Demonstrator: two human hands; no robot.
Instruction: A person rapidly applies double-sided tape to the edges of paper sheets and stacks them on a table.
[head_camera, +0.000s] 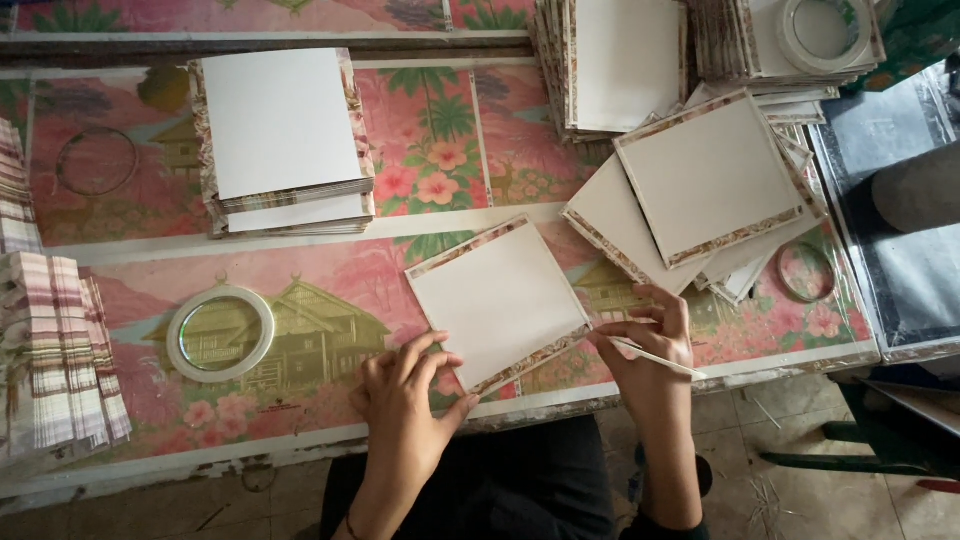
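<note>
A white square card (497, 300) with patterned edges lies tilted on the table in front of me. My left hand (408, 390) rests at its lower left corner, fingertips touching the card's edge. My right hand (648, 340) sits at the card's right corner and holds a thin white stick (655, 358) between its fingers. Just beyond my right hand lies a loose pile of similar square cards (705, 180).
The table (300, 270) has a pink pictured cover. A stack of cards (282, 140) stands at the back left, taller stacks (615, 62) at the back. A tape roll (220, 333) lies left, another (826, 30) on a far stack. Folded striped papers (55, 350) sit at the left edge.
</note>
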